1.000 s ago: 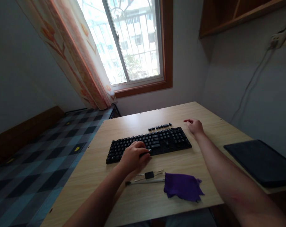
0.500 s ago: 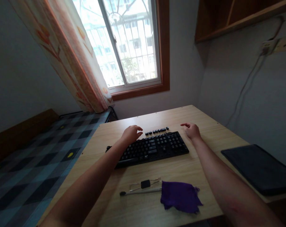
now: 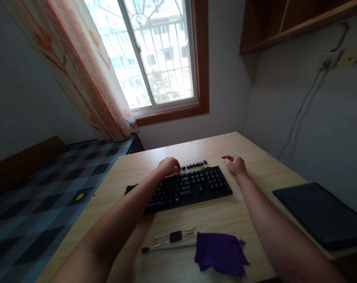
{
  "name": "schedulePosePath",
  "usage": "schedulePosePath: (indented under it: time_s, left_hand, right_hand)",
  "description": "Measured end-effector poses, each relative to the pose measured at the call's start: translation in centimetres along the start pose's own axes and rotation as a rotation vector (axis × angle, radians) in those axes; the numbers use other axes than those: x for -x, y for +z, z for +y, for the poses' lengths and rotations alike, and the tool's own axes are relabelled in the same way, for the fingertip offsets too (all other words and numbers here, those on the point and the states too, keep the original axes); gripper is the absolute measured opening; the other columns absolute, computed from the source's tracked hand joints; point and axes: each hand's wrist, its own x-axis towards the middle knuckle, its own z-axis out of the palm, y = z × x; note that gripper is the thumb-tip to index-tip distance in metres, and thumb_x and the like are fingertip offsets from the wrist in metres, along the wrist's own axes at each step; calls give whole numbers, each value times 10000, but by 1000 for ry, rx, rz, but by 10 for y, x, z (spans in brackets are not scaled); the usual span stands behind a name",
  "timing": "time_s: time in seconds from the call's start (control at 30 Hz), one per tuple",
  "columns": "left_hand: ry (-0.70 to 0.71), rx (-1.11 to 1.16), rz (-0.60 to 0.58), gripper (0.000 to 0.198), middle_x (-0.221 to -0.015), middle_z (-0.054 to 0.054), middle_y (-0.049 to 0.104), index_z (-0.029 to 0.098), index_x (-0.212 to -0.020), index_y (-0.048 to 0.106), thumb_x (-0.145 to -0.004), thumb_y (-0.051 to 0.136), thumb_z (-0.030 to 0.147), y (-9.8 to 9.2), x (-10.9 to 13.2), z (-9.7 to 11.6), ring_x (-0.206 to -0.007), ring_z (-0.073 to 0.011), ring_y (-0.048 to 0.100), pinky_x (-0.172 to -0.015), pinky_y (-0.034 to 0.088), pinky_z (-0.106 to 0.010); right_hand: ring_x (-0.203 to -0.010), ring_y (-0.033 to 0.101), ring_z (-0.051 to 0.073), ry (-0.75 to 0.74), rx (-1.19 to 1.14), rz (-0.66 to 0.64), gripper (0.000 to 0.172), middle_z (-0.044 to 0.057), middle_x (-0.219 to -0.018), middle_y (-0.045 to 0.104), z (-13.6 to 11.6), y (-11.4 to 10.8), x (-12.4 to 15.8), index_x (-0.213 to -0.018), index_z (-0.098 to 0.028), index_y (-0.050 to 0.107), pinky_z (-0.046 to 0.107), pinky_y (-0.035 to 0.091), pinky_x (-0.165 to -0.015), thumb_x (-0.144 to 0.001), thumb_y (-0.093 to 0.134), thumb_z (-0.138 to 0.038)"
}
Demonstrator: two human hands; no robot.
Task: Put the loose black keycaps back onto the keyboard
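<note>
A black keyboard (image 3: 193,188) with several keys off its lower right part lies on the wooden table. Behind its far edge runs a row of loose black keycaps (image 3: 194,164). My left hand (image 3: 169,166) reaches over the keyboard's far left, its fingertips closed around the keycap at the row's left end, which they mostly hide. Beyond the keyboard's right corner, my right hand (image 3: 236,165) rests by the table top, holding nothing, index finger stretched out and the others loosely bent.
Nearer me lie a wire keycap puller (image 3: 175,236), a thin brush (image 3: 166,248) and a purple cloth (image 3: 221,253). A dark flat pad (image 3: 322,214) sits at the right table edge. A checked bed (image 3: 78,177) adjoins on the left; a window (image 3: 166,59) is ahead.
My left hand has moved right and down to the left end of the keycap row, and its fingers have closed there. The view has shifted slightly; my right hand stays nearly in place.
</note>
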Motion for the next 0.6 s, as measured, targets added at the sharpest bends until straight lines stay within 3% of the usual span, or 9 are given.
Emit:
schedulePosePath:
  time_s: [0.1,0.2,0.27,0.4,0.47,0.6]
  left_hand:
    - [13,32,92,120,-848,-33,783,237,-842,800,-788,700,200,-8,9,2,-790,-206,710,-752,518,-291]
    - [30,77,189,164,-879,-28,782,231,-926,787,-840,649,211,-20,28,6,-801,-195,709,-781,526,-299]
    - [55,112,219,168,-879,-23,777,228,-939,780,-849,638,226,-26,45,13,-777,-182,705,-780,530,-295]
    - [153,218,316,206,-944,-41,766,203,-995,773,-856,628,247,-33,71,37,-734,-165,686,-766,532,-294]
    - [178,245,341,206,-933,-41,769,203,-1004,774,-877,629,274,-35,75,52,-733,-165,681,-779,528,-302]
    - [171,299,316,218,-899,-39,776,192,-1062,749,-878,677,284,-39,68,80,-769,-170,683,-769,504,-299]
  right_hand:
    - [-685,631,213,-115,60,54,303,87,-826,755,-10,-3,4,-868,-172,794,325,479,-695,-764,518,-239]
    - [-771,638,219,-364,115,91,292,100,-947,749,-32,-7,12,-893,-179,787,341,495,-775,-799,511,-195]
    - [-799,639,216,-500,111,50,290,88,-957,740,-49,-10,20,-942,-194,782,341,499,-786,-812,524,-166]
    - [-714,610,175,-628,-49,-164,215,53,-913,719,-80,-10,36,-961,-220,775,332,505,-720,-840,600,-189]
    - [-717,616,166,-593,-216,-325,145,49,-902,717,-88,-9,41,-929,-214,769,309,506,-663,-842,664,-260]
    - [-746,635,156,-433,-499,-604,260,43,-949,732,-96,-7,46,-975,-210,749,283,510,-622,-792,766,-394]
